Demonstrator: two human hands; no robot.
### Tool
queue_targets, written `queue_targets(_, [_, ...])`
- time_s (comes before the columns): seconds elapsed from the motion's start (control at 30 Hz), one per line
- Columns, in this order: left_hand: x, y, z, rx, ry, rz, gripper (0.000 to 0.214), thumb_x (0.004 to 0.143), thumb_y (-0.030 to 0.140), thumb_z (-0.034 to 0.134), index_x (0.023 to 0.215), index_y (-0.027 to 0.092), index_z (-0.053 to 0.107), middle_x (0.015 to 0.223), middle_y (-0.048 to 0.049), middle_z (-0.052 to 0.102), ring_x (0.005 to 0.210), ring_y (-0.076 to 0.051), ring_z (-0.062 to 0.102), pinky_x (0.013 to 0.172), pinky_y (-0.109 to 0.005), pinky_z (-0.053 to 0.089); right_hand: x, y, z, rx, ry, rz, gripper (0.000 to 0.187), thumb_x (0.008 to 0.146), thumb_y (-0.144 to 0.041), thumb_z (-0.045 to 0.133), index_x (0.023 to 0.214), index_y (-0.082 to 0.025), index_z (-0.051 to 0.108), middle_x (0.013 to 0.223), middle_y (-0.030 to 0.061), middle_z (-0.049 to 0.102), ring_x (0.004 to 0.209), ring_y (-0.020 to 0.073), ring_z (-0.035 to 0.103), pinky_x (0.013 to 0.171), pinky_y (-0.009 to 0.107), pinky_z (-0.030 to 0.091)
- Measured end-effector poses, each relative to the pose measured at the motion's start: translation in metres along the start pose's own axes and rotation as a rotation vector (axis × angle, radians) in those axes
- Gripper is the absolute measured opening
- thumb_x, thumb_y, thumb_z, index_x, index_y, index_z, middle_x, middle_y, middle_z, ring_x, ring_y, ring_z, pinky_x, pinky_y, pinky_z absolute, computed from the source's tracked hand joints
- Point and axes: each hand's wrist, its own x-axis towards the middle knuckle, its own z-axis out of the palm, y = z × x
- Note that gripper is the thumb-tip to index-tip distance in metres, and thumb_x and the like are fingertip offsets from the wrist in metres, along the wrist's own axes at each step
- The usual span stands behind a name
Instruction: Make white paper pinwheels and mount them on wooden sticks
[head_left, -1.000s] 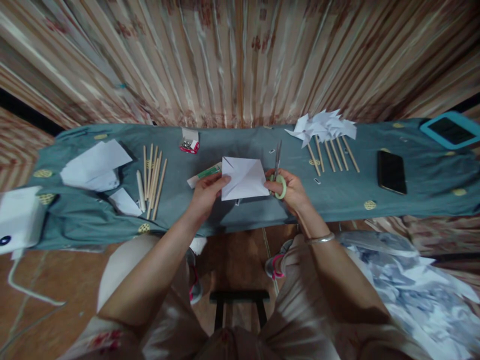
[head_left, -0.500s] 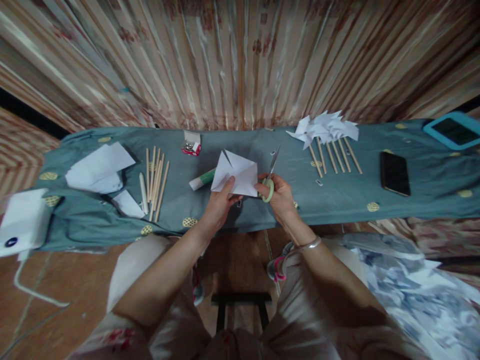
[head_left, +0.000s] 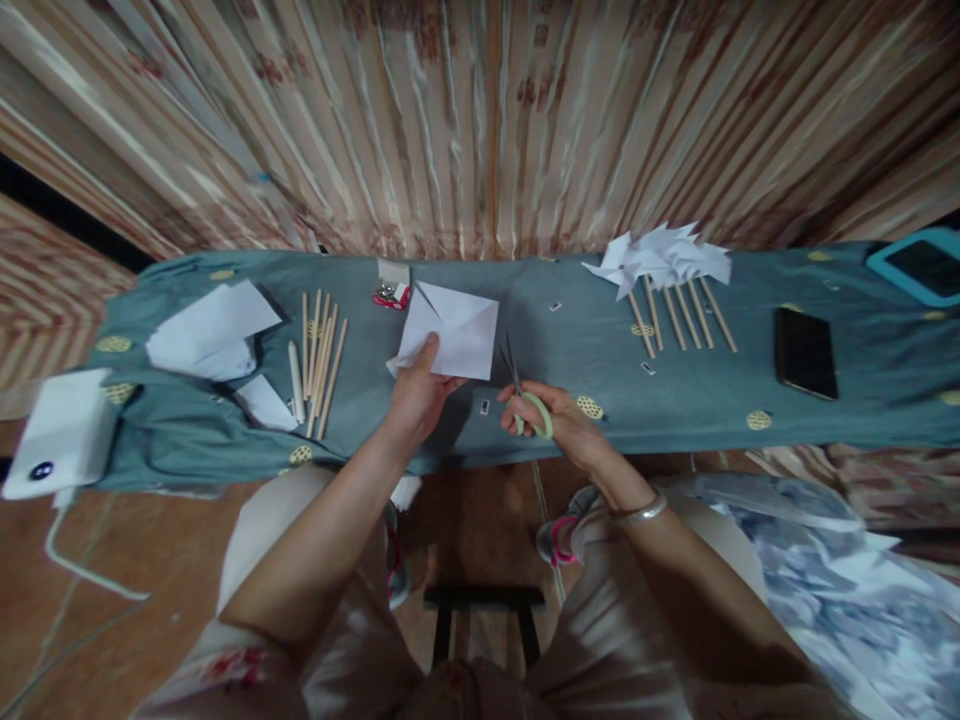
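Note:
My left hand (head_left: 415, 395) pinches the lower edge of a white square of creased paper (head_left: 450, 328) and holds it above the grey-green cloth (head_left: 562, 340). To its right, my right hand (head_left: 559, 425) grips green-handled scissors (head_left: 523, 400), fingers through the loops. The blades point up and to the left, toward the paper's lower right corner, with a small gap between them. A silver bangle sits on my right wrist.
Loose wooden sticks (head_left: 319, 355) and white paper sheets (head_left: 210, 330) lie at left, a small red box (head_left: 391, 291) behind the paper. Finished paper pinwheels on sticks (head_left: 667, 275) lie at right, then a black phone (head_left: 805, 352) and a teal tablet (head_left: 919, 265). A white device (head_left: 56, 430) sits far left.
The left hand has turned the paper and carried it left and up. The right hand with the scissors has dropped down toward the table's front edge, blades now pointing at the paper from below.

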Motion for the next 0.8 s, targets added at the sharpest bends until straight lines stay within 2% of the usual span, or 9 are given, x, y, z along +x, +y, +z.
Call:
queue_targets(0.1, [0.0008, 0.0037, -0.0020, 0.003, -0.004, 0.005, 0.034, 0.082, 0.040, 0.071, 0.108, 0.021, 0.060, 0.099, -0.0029, 0.075, 0.087, -0.017, 0.071, 0.078, -0.030, 0.056, -0.0060, 0.0026, -0.0015, -0.019, -0.126, 0.056, 0.054, 0.060, -0.064, 0.080, 0.084, -0.018, 0.065, 0.068, -0.0001, 0.067, 0.058, 0.0093, 0.057, 0.054, 0.022, 0.043])
queue_targets(0.23, [0.0004, 0.0034, -0.0020, 0.012, -0.014, 0.011, 0.036, 0.083, 0.042, 0.070, 0.110, 0.021, 0.059, 0.099, -0.0028, 0.075, 0.085, -0.018, 0.071, 0.076, -0.031, 0.057, -0.0104, 0.0035, -0.0027, -0.051, -0.215, 0.090, 0.052, 0.063, -0.061, 0.080, 0.089, -0.018, 0.066, 0.070, -0.0002, 0.067, 0.060, 0.0100, 0.058, 0.057, 0.023, 0.045])
queue_targets(0.6, [0.0002, -0.0027, -0.0001, 0.040, -0.042, -0.014, 0.036, 0.078, 0.042, 0.073, 0.104, 0.022, 0.060, 0.090, -0.0030, 0.076, 0.086, -0.020, 0.072, 0.072, -0.029, 0.057, -0.0074, 0.0014, -0.0004, -0.046, -0.204, 0.099, 0.047, 0.061, -0.057, 0.082, 0.082, -0.018, 0.067, 0.065, -0.0024, 0.065, 0.054, 0.0083, 0.055, 0.053, 0.022, 0.043])
queue_targets(0.8, [-0.0028, -0.0015, 0.0035, 0.031, -0.021, -0.023, 0.027, 0.080, 0.036, 0.069, 0.101, 0.021, 0.060, 0.092, -0.0028, 0.075, 0.089, -0.020, 0.071, 0.075, -0.031, 0.057, -0.0081, 0.0028, -0.0019, -0.026, -0.205, 0.100, 0.044, 0.061, -0.055, 0.083, 0.082, -0.018, 0.068, 0.063, -0.0024, 0.064, 0.052, 0.0079, 0.054, 0.050, 0.022, 0.041])
